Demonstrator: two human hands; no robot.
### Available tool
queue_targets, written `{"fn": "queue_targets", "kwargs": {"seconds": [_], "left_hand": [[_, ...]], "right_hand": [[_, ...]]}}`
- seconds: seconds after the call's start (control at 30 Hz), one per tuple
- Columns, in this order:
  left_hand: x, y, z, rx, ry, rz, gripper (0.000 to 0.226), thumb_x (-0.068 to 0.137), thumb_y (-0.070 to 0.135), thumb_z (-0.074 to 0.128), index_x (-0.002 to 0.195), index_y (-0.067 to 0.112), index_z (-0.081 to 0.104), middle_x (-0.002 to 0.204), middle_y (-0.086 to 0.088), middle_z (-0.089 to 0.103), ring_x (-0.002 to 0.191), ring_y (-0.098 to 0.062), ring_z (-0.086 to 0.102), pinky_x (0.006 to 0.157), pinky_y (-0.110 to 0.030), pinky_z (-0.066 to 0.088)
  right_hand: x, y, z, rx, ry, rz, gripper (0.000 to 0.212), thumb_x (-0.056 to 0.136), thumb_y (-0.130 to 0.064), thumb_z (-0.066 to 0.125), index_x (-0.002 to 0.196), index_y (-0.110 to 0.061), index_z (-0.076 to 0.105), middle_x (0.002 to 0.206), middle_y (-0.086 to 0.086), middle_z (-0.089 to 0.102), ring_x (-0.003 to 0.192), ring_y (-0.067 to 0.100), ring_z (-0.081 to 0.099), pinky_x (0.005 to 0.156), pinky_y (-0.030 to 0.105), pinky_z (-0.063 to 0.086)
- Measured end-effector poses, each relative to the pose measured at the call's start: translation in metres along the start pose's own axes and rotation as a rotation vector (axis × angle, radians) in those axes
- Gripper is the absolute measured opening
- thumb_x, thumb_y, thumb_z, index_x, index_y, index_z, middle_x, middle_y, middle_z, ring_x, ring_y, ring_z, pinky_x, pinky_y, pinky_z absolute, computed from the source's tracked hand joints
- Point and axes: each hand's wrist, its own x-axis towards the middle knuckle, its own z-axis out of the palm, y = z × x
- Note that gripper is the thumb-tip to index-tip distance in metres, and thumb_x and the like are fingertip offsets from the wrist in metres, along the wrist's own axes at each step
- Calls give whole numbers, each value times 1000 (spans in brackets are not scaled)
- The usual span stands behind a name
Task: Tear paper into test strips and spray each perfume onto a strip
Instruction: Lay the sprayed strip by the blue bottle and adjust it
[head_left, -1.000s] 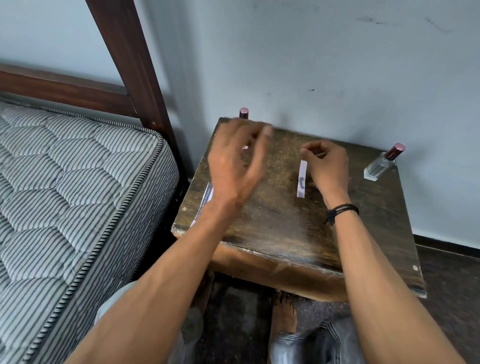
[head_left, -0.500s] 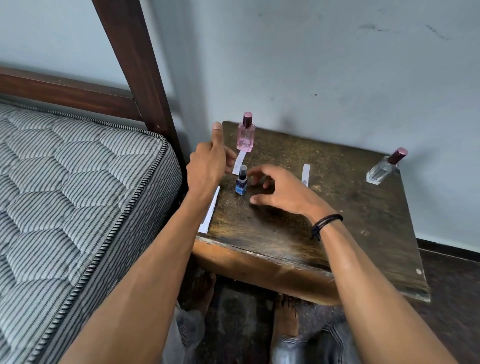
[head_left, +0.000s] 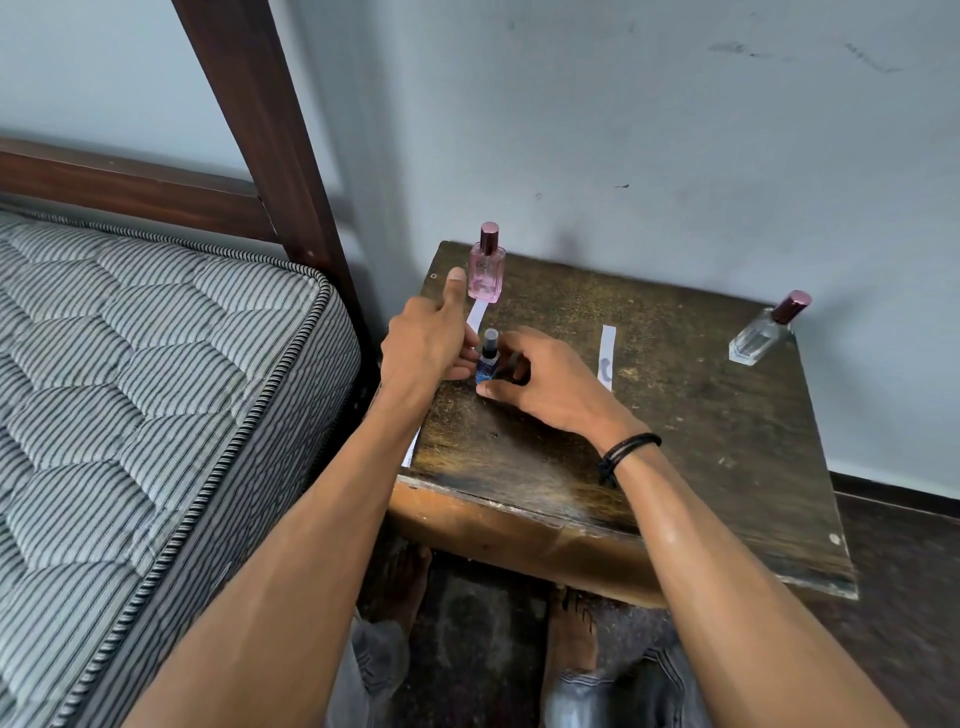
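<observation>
A small blue perfume bottle (head_left: 489, 359) with a grey cap stands upright on the dark wooden table (head_left: 675, 441). My right hand (head_left: 545, 379) closes thumb and fingers around its base. My left hand (head_left: 428, 340) sits against the bottle's left side, thumb raised and fingers curled, hiding what they touch. A white paper strip (head_left: 477, 313) lies between a pink bottle (head_left: 487, 266) and my left fingers. A second strip (head_left: 607, 356) lies to the right of my right hand. A clear bottle (head_left: 768, 331) with a maroon cap stands at the far right corner.
More white paper (head_left: 411, 453) shows at the table's left edge under my left forearm. A striped mattress (head_left: 156, 389) and a dark wooden bedpost (head_left: 270, 130) are close on the left. A wall stands behind the table. My bare feet are under the front edge.
My right hand left the second strip and crossed left to close on the blue bottle. My left hand dropped from above the table and moved in against the bottle's left side.
</observation>
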Motion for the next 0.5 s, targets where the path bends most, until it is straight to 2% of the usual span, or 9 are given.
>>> {"fn": "queue_targets", "kwargs": {"seconds": [0.13, 0.23, 0.3, 0.37, 0.43, 0.5], "left_hand": [[1, 0, 4, -25, -38, 12, 73, 96, 67, 40, 66, 10, 73, 60, -4, 73, 56, -19, 73, 67, -37, 64], [-1, -1, 11, -31, -121, 103, 61, 96, 62, 46, 71, 15, 74, 67, 0, 75, 63, -17, 75, 74, -39, 64], [-4, -2, 22, 9, -182, 177, 46, 98, 55, 49, 86, 20, 76, 81, 2, 77, 77, -16, 75, 84, -42, 61], [-8, -2, 37, 68, -260, 253, 32, 100, 44, 51, 111, 25, 74, 106, 0, 75, 98, -18, 71, 95, -43, 55], [-12, -1, 49, 127, -345, 327, 34, 101, 29, 53, 133, 24, 62, 129, 0, 67, 116, -17, 63, 108, -41, 47], [-16, 1, 59, 207, -401, 386, 48, 98, 17, 55, 145, 22, 51, 143, 1, 58, 129, -17, 54, 115, -39, 38]], "right_hand": [[0, 2, -4, 17, 6, 10, 21, 90, -31, 79, 106, -24, 67, 97, -10, 59, 89, 13, 58, 74, 28, 45], [0, 11, -19, 94, 45, 87, 18, 91, -31, 77, 106, -26, 68, 105, -14, 61, 92, 2, 59, 75, 14, 41], [-2, 22, -35, 103, 137, 162, 16, 93, -28, 74, 108, -28, 68, 106, -18, 62, 91, -5, 57, 72, 8, 36], [-5, 34, -50, 107, 241, 221, 19, 97, -24, 70, 116, -26, 69, 114, -10, 66, 98, 3, 61, 81, 16, 42], [-9, 45, -62, 99, 309, 273, 20, 100, -21, 65, 120, -23, 67, 122, -1, 67, 107, 13, 63, 91, 30, 46], [-13, 55, -69, 84, 342, 326, 21, 101, -17, 63, 120, -25, 65, 125, 3, 65, 110, 17, 62, 95, 34, 46]]}}
